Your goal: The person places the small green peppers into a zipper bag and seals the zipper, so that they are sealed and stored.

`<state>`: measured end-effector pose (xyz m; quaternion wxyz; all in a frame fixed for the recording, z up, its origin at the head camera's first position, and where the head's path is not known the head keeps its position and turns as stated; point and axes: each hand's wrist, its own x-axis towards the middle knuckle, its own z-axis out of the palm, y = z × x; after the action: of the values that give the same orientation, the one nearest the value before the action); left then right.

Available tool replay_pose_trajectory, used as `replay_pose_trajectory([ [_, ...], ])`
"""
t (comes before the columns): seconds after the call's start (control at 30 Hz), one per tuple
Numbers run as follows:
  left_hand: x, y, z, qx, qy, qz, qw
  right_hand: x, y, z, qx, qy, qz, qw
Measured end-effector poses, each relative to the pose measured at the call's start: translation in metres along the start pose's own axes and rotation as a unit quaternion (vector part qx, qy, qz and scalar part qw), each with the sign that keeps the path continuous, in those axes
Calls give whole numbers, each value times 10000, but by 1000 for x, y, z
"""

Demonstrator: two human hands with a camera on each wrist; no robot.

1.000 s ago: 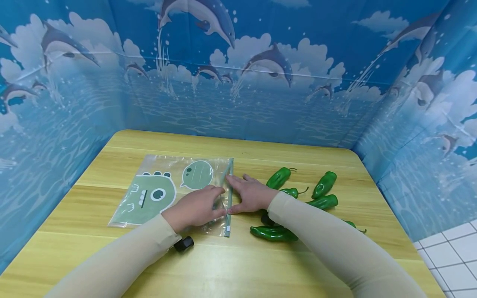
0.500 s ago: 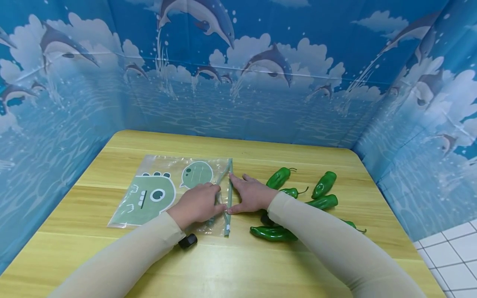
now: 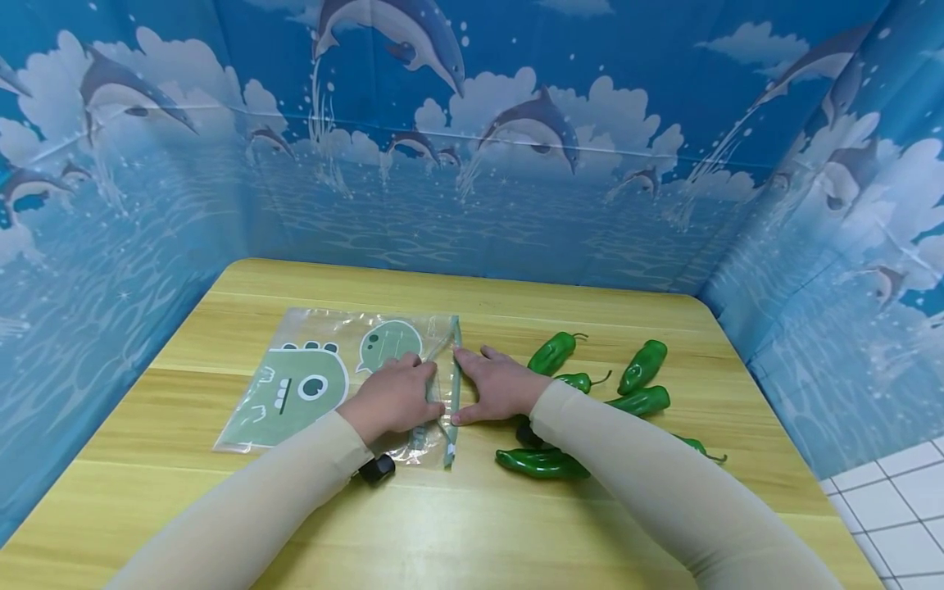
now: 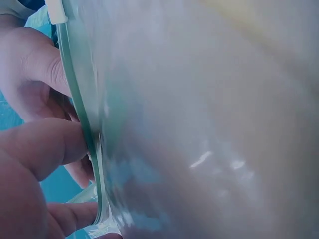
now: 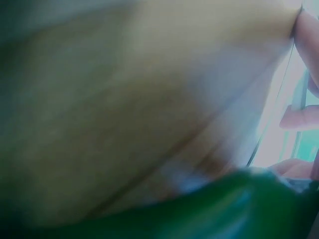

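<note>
A clear zip bag [image 3: 302, 401] with a green cartoon monster print lies flat on the table, its green zip edge [image 3: 455, 360] facing right. My left hand [image 3: 394, 395] is over the open end, thumb and fingers pinching the upper lip, which is drawn back from the lower one. In the left wrist view the left thumb [image 4: 50, 144] meets the green strip. My right hand [image 3: 497, 385] rests with spread, straight fingers on the lower edge at the mouth. White slider [image 3: 451, 449] sits at the near end of the strip.
Several green peppers [image 3: 643, 366] lie right of the bag, some partly behind the right forearm; one long pepper [image 3: 542, 463] is nearest me. A dolphin-print curtain [image 3: 472, 205] surrounds the wooden table [image 3: 413, 533] at the back and sides.
The left hand has shifted slightly right and away from me, drawing the bag's upper lip back so the mouth gapes more. The right hand has stayed nearly still.
</note>
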<state>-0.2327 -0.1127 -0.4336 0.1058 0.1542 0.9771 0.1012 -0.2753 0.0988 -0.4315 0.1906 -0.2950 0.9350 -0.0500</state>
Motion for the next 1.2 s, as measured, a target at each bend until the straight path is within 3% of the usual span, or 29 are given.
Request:
replay_pose_trajectory([
  [0.17, 1, -3, -1, -17, -2, 2, 10000, 1, 0, -1, -101, -56, 8, 9999],
  [0.43, 1, -3, 0, -160, -338, 47, 9993, 2, -1, -2, -136, -102, -11, 9999],
  [0.73, -2, -6, -4, -296, -474, -62, 9984, 1, -3, -3, -259, -146, -63, 9995],
  [1.2, -6, -12, -2, -424, -378, -1, 9984, 0, -5, -4, -348, -172, -12, 9992],
])
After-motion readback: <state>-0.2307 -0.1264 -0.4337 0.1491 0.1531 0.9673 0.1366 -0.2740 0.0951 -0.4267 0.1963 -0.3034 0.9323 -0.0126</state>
